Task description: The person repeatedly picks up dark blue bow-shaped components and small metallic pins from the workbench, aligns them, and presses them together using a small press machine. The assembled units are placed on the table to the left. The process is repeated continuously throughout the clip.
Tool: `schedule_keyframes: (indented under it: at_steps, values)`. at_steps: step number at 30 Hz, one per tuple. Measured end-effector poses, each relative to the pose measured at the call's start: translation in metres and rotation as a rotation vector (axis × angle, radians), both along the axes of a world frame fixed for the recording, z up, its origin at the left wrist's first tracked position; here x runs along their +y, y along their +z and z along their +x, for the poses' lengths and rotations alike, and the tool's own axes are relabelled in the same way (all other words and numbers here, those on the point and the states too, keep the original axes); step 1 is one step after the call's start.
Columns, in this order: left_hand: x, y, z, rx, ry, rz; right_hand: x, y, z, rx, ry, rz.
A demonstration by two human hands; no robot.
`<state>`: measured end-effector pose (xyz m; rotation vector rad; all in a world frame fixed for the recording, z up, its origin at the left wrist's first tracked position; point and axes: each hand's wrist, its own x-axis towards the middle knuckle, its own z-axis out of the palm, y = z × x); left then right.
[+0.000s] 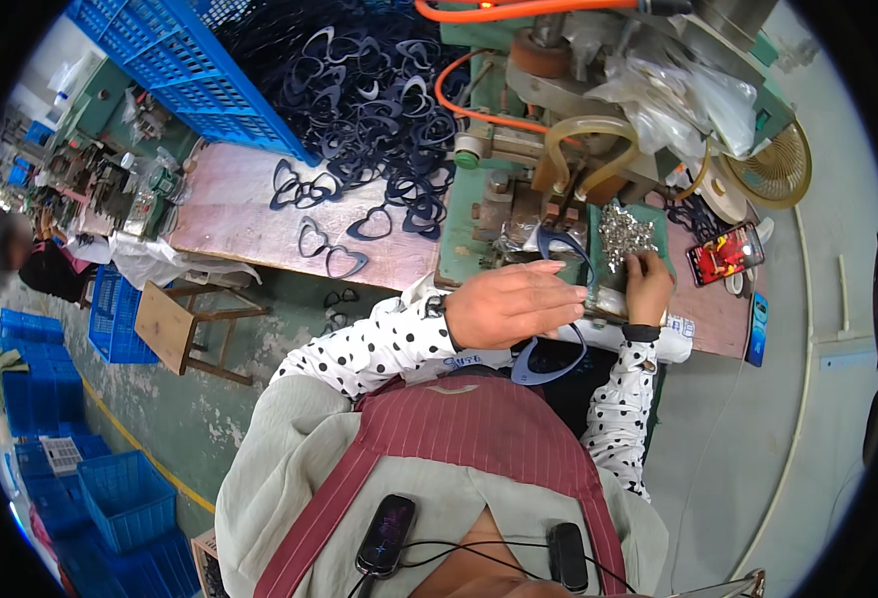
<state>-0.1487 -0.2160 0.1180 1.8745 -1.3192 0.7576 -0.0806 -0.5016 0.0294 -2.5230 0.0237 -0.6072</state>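
My left hand (514,304) is closed on a dark blue eyeglass frame (551,377). One rim hangs below my fingers, and the other reaches up under the machine's working head. My right hand (648,289) rests at the near edge of a pile of small shiny metal pieces (623,234), its fingertips pinched together. Whatever sits between those fingertips is too small or hidden to make out. In front of me stands a green bench machine (469,214) with beige hoses (593,128) running to its head.
Many dark blue frames (369,110) lie heaped on the pinkish table (230,214), beside a tilted blue crate (195,75). Right of the machine are a phone (726,255) and a small fan (773,164). A wooden stool (165,329) and blue crates (125,493) stand at left.
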Motion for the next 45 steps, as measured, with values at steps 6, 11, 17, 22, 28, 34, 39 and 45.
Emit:
schedule_keyframes:
  at_steps: [6, 11, 17, 22, 28, 34, 39, 45]
  values:
    - [0.037, -0.027, -0.005, -0.067, 0.258, -0.085, 0.009, 0.004, -0.005, -0.091, -0.054, 0.291]
    - [0.073, -0.053, 0.048, 0.114, 0.745, 0.022, 0.006, 0.000, -0.008, -0.142, -0.101, 0.256]
    - [0.118, -0.099, 0.118, 0.075, 1.161, 0.697, 0.009, -0.002, -0.005, -0.219, -0.104, 0.234]
    - [0.168, -0.079, 0.137, -0.094, 0.986, 0.695, 0.009, -0.002, -0.007, -0.204, -0.089, 0.221]
    - [0.202, 0.022, 0.148, -0.171, 1.067, 0.199, 0.009, -0.001, -0.005, -0.195, -0.084, 0.269]
    - [0.193, 0.049, 0.137, -0.022, 0.975, 0.146, 0.053, 0.048, -0.011, -0.087, 0.123, 0.730]
    - [0.121, 0.011, 0.078, 0.507, 0.830, -0.420, 0.091, 0.101, -0.036, -0.015, 0.318, 0.642]
    - [0.074, -0.002, 0.036, -0.022, 0.645, -0.155, 0.114, 0.108, -0.037, -0.003, 0.385, 0.753]
